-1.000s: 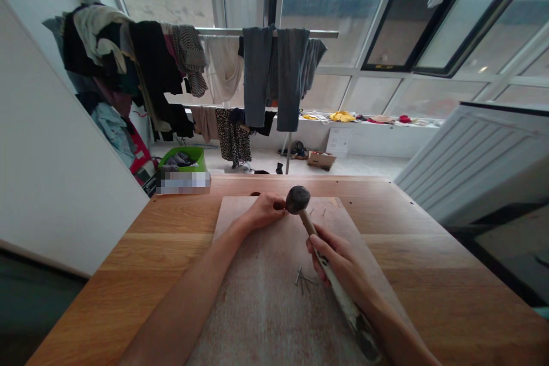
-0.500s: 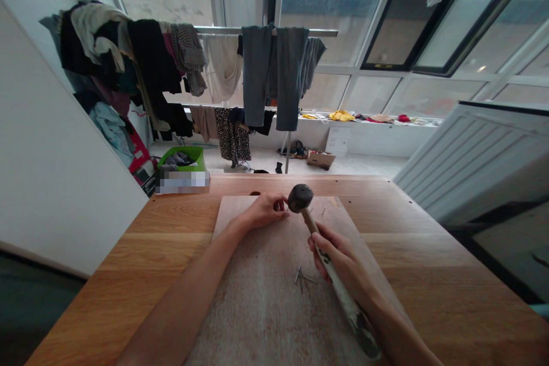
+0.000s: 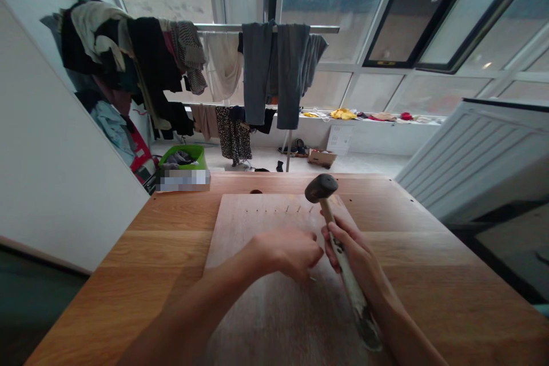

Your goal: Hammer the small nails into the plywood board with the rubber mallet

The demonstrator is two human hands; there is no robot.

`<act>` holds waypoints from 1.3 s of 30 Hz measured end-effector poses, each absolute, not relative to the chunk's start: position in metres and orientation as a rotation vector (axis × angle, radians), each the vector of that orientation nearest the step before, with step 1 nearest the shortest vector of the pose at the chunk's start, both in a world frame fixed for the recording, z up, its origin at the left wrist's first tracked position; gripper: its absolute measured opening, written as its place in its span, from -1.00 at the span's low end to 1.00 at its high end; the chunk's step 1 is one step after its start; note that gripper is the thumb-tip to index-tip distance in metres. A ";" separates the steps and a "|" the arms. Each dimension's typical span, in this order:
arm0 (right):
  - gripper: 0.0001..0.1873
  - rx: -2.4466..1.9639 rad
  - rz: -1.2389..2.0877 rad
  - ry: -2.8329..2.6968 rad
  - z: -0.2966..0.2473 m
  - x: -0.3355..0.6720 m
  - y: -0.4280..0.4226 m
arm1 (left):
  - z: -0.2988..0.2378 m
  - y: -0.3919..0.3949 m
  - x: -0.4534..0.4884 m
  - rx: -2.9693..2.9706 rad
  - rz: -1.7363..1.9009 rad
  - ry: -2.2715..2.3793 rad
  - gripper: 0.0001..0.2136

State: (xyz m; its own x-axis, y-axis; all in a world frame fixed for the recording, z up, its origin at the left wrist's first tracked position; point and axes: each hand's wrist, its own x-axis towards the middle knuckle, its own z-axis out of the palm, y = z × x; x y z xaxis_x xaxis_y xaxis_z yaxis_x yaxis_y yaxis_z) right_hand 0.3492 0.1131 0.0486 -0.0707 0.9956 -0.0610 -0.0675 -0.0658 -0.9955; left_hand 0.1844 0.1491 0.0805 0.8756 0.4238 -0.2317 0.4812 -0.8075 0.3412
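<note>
My right hand (image 3: 349, 243) is wrapped around the worn wooden handle of a hammer (image 3: 349, 277). The dark hammer head (image 3: 321, 188) is raised over the far right part of a pale wooden board (image 3: 246, 240). My left hand (image 3: 291, 251), smeared by motion, hovers low over the middle of the board; its fingertips are hidden. The end of a loose nail (image 3: 313, 278) peeks out below it. Along the far edge runs a row of nails (image 3: 299, 209): the ones on the right stick up, while those on the left show only as small dots.
The board lies on a wooden table (image 3: 412, 246). Beyond the table are a drying rack with clothes (image 3: 257, 74), a green basket (image 3: 195, 155) and a cardboard box (image 3: 321, 158). A white panel (image 3: 476, 143) stands at the right.
My left hand has left the nail row at the far edge and come toward me, over the loose nails. The hammer has shifted slightly right and away, still in my right hand.
</note>
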 end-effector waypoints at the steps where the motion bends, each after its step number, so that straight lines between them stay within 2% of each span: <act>1: -0.62 -1.168 1.342 -1.167 0.048 0.350 0.113 | 0.079 0.146 0.188 2.691 -0.234 0.676 -0.86; 7: -0.61 -1.150 1.343 -1.198 0.037 0.354 0.117 | 0.080 0.146 0.184 2.712 -0.271 0.665 -0.87; 12: -0.54 -1.130 1.342 -1.203 0.033 0.356 0.119 | 0.085 0.149 0.178 2.654 -0.135 0.684 -0.83; 21: -0.65 -1.125 1.362 -1.174 0.046 0.350 0.113 | 0.074 0.145 0.190 2.606 -0.066 0.613 -0.87; 27: -0.62 -1.173 1.334 -1.156 0.043 0.353 0.113 | 0.089 0.175 0.152 2.455 0.150 0.949 -0.94; 32: -0.55 -1.152 1.346 -1.171 0.040 0.353 0.115 | 0.074 0.209 0.114 2.355 0.394 1.192 -0.88; 39: -0.51 -1.160 1.359 -1.163 0.037 0.353 0.116 | 0.055 0.220 0.107 2.390 0.384 1.273 -0.85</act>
